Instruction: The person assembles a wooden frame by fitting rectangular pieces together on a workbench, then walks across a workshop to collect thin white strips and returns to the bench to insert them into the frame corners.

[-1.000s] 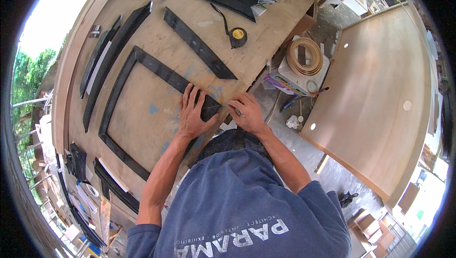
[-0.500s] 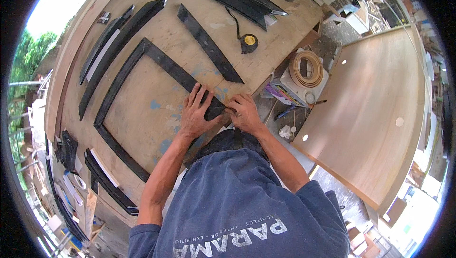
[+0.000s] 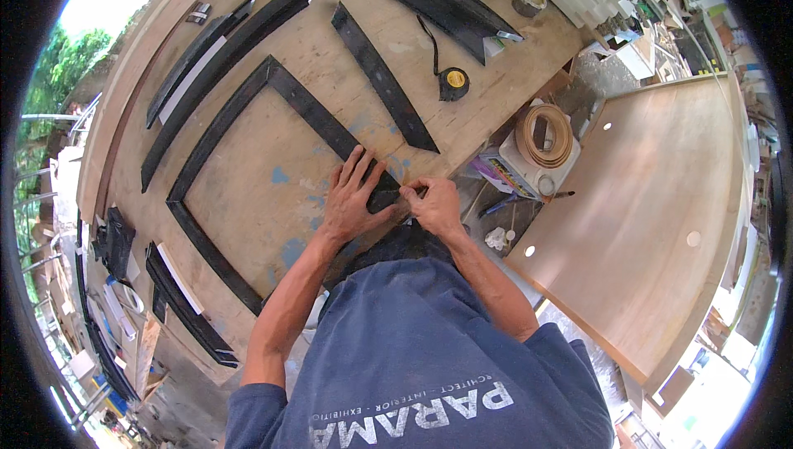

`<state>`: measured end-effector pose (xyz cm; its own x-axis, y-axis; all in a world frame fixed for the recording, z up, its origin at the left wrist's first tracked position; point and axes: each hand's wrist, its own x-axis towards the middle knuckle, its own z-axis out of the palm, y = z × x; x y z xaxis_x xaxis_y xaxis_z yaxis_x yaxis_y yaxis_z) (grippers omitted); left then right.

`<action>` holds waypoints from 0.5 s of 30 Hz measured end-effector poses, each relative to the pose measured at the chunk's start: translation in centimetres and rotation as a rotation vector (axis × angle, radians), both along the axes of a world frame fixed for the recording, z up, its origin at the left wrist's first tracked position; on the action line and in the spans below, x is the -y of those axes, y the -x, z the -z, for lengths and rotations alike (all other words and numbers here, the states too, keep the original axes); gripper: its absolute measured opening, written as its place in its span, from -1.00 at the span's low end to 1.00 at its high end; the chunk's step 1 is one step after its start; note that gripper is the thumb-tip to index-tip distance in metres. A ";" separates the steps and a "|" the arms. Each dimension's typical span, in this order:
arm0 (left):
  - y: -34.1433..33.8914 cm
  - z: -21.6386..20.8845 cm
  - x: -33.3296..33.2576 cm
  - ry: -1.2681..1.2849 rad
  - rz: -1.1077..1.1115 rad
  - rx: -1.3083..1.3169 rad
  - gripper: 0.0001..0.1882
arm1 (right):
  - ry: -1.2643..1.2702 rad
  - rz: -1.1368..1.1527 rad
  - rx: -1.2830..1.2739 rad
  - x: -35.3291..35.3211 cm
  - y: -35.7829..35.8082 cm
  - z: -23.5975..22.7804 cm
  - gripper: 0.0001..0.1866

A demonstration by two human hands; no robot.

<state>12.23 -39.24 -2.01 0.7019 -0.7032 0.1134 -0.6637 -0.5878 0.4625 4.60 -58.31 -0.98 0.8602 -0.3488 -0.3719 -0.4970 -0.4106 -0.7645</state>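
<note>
A frame of black strips (image 3: pixel 311 110), mitred at its corners, lies on the plywood tabletop (image 3: pixel 239 176). My left hand (image 3: pixel 351 205) presses on its near right end, fingers spread over the strip and thumb pointing toward the other hand. Beside it, at the strip's corner by the table edge, my right hand (image 3: pixel 434 205) is closed in a pinch. Whatever sits between that thumb and fingers is too small to make out. The corner under both hands is partly hidden. A loose black strip (image 3: pixel 384 77) with angled ends lies just beyond, apart from the frame.
A yellow-and-black tape measure (image 3: pixel 453 83) lies with a roll of tape (image 3: pixel 529 1) farther back. More black strips (image 3: pixel 446 3) lie at the back and left. Right of the table stand a coil of edging (image 3: pixel 547 137) on a container and a large wooden panel (image 3: pixel 628 226).
The whole view has shifted, so the table things sit farther right. My right hand's fingers have curled in more tightly at the corner. My left hand remains pressed on the strip.
</note>
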 end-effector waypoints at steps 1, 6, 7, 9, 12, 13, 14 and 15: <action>-0.2 -0.3 -0.1 0.016 0.012 -0.011 -0.21 | -0.007 0.012 0.018 -0.2 0.1 -0.1 -0.75; -3.7 -1.6 -1.6 0.072 0.142 -0.092 -0.37 | -0.069 0.058 0.111 -0.8 0.6 0.6 -0.75; -4.7 -2.8 -1.5 0.065 0.145 -0.070 -0.39 | -0.081 0.073 0.130 -0.8 0.7 0.8 -0.76; -6.4 -4.0 -1.7 0.079 0.106 -0.086 -0.43 | -0.109 0.105 0.170 -1.0 0.9 1.2 -0.77; -7.7 -4.5 -2.1 0.190 -0.048 -0.205 -0.52 | -0.167 0.107 0.121 -1.0 0.9 1.4 -0.79; -7.4 -4.6 -2.2 0.092 -0.114 -0.334 -0.52 | -0.186 0.115 0.104 -1.2 0.8 1.2 -0.79; -6.6 -4.8 -2.2 -0.008 -0.180 -0.462 -0.52 | -0.205 0.123 0.087 -1.2 0.7 0.9 -0.80; -5.4 -5.4 -1.9 -0.108 -0.243 -0.591 -0.51 | -0.221 0.132 0.069 -1.2 0.6 0.5 -0.81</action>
